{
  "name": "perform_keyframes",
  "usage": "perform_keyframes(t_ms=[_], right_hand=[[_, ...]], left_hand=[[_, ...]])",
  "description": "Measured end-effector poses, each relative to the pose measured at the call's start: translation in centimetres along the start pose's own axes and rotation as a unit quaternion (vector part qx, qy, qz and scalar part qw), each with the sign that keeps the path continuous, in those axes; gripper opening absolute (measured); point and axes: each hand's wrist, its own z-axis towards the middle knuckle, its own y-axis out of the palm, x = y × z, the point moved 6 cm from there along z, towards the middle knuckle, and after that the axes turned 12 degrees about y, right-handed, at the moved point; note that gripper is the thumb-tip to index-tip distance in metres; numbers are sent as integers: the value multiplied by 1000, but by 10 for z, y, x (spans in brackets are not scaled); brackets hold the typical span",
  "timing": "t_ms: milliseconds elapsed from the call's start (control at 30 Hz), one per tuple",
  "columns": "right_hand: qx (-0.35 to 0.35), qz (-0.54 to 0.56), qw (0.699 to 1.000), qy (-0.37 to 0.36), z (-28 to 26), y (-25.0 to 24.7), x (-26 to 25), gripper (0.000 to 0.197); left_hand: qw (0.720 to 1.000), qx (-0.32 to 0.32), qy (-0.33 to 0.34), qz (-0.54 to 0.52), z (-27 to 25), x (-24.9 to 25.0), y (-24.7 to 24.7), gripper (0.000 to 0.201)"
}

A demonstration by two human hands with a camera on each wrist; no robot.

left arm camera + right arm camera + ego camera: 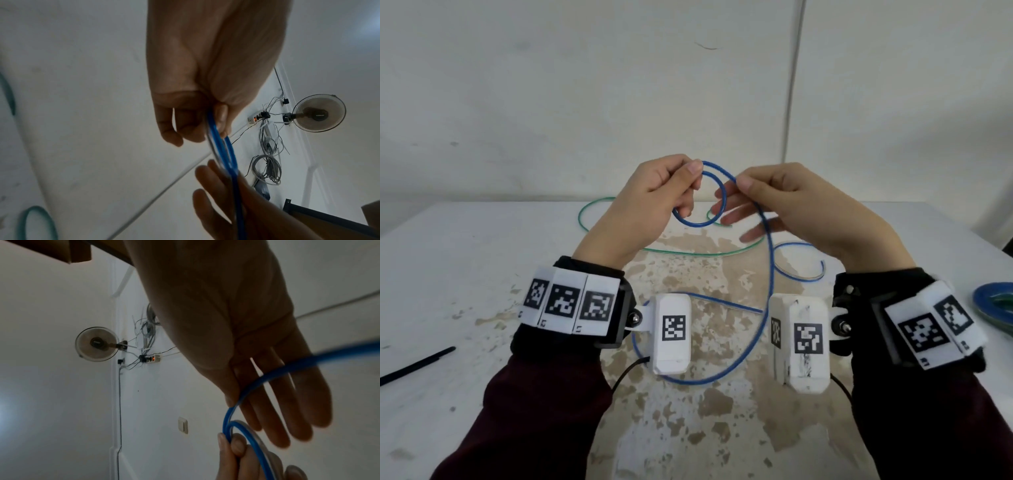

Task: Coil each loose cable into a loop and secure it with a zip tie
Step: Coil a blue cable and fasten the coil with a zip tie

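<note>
A blue cable [769, 274] is held up above the white table [482, 257]. My left hand [693, 174] pinches the top of a small loop of it between thumb and fingers; the left wrist view shows two blue strands [230, 155] running out of that pinch. To the right, my right hand [739, 186] holds the strand between thumb and forefinger, its other fingers [287, 410] stretched out straight. The long tail [287, 367] hangs down, curves over the table between my wrists and ends at the right. A black zip tie [417, 365] lies at the left.
A loose green cable [688, 253] lies on the table beyond my hands. A coiled blue and green bundle [993, 305] sits at the right edge. The tabletop is worn brown in the middle. A wall stands close behind the table.
</note>
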Motion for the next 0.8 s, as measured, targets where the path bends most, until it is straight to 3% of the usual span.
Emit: perform_keyframes(t_ms=[233,467,600,800], right_hand=[[-46,97,993,54,8,13,9,39],[-37,205,978,5,24,36,9,37],[-57,273,960,0,26,38,7,35],[14,210,978,-14,26,28,7,36]], left_hand=[[989,87,50,105,0,5,-2,33],[982,151,49,101,0,4,-8,34],[982,158,46,90,0,2,-8,35],[993,113,-39,-1,0,-7,6,37]])
